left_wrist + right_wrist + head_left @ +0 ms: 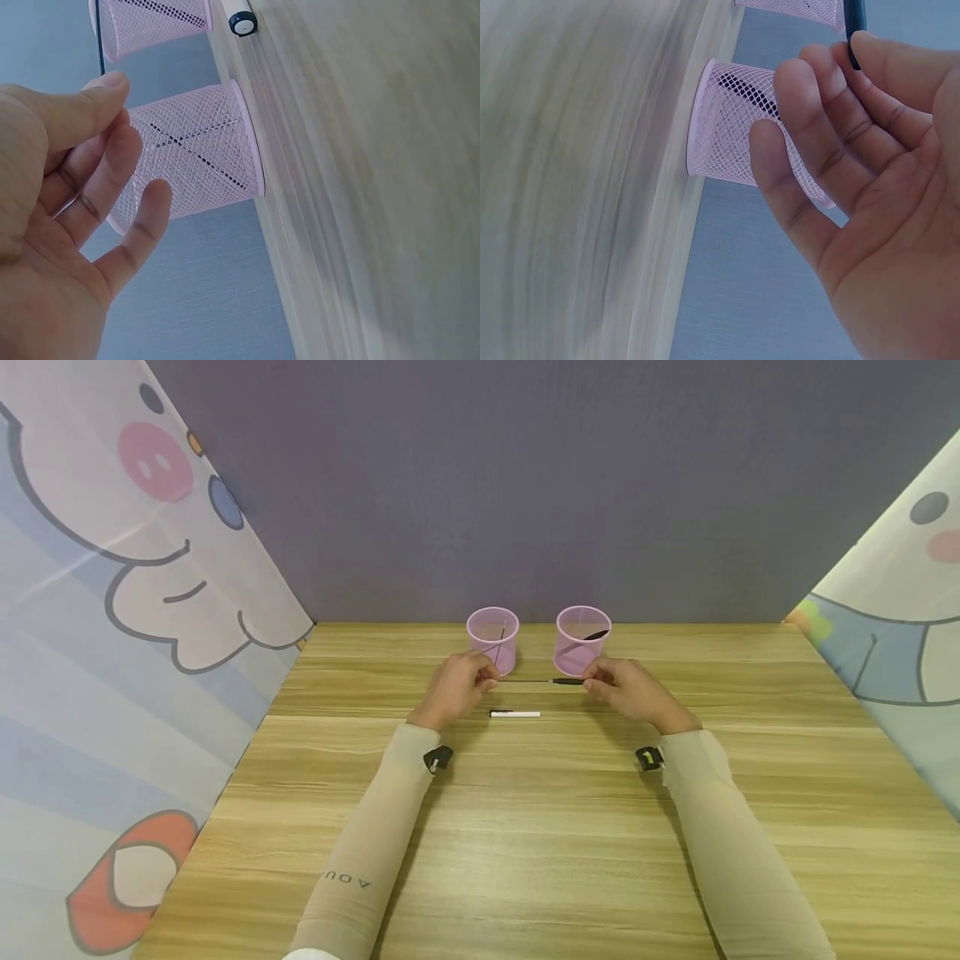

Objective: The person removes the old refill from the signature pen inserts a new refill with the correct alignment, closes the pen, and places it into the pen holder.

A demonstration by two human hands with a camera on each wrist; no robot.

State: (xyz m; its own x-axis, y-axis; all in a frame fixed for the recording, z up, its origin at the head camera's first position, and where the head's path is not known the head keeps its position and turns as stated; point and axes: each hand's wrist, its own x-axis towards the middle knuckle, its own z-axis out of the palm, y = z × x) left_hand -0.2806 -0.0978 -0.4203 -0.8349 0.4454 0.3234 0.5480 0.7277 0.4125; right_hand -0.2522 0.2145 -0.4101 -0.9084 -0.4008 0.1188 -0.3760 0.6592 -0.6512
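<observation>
Nearest are the left sleeve (363, 852) and the right sleeve (746, 852), both pale, reaching over the wood tabletop (540, 868). A bit past them, a white tube (517, 714) with a dark end lies flat on the wood, between the arms and just this side of the hands.

Next come the hands, side by side and a little apart. The left hand (453, 687) pinches one end of a thin dark rod (525, 681) with its thumb and a finger; its other fingers are bent softly and spread. The right hand (633, 692) pinches a short, fat black part (567, 682), and its other fingers bend loosely too. The rod and the black part sit in one line, end to end. They are so small here that I can't tell if they touch.

It looks like the step now is fitting these two bits together or pulling them apart. Either way, I think the next move needs both hands to stay level and go gently straight along that line.

Just behind the hands stand two pink mesh cups. The left cup (511, 656) has two thin sticks (210, 163) crossed inside. The right cup (576, 667) holds a leaning black stick (596, 635). Last is the gray wall (480, 485).
</observation>
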